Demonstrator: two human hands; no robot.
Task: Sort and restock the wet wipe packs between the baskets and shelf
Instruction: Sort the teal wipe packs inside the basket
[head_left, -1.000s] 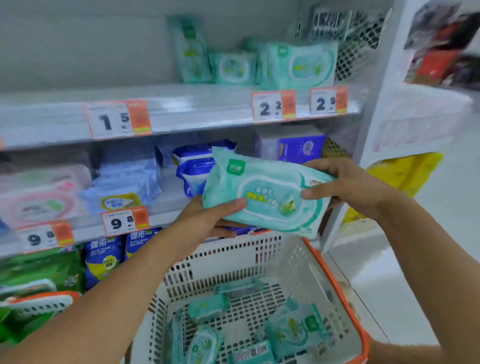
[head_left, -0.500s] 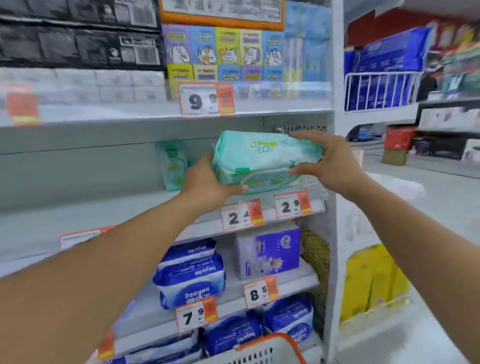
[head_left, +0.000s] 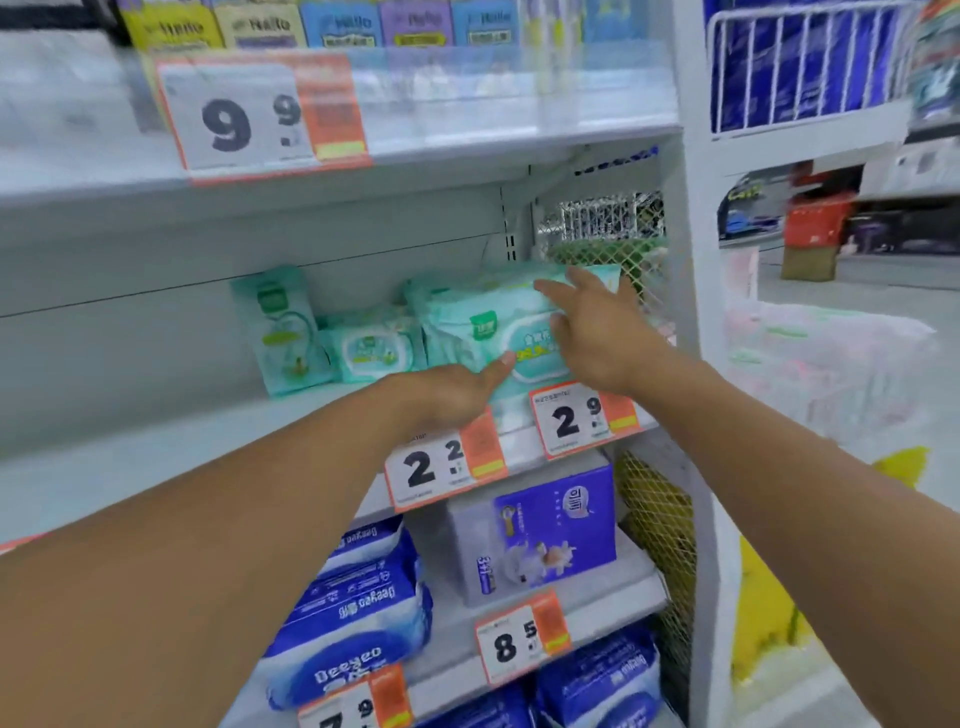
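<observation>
A large mint-green wet wipe pack (head_left: 483, 332) stands on the middle shelf (head_left: 156, 441) at its right end, against other packs of the same kind. My right hand (head_left: 597, 332) lies flat on the pack's front with fingers spread and straight. My left hand (head_left: 452, 389) is at the pack's lower left corner, thumb touching it, fingers relaxed. A smaller green pack (head_left: 371, 345) and a tall upright green pack (head_left: 283, 330) stand further left on the same shelf. No basket shows in this view.
Price tags (head_left: 447, 467) line the shelf edges. Blue wipe packs (head_left: 353, 623) and a purple box (head_left: 550, 530) fill the shelves below. A wire mesh panel (head_left: 602, 234) closes the shelf's right end beside a white upright post (head_left: 691, 312). Coloured boxes stand on the top shelf.
Both hands lifted the green pack from above the basket up to the middle shelf and set it at the right end. The grip has loosened to flat hands on the pack.
</observation>
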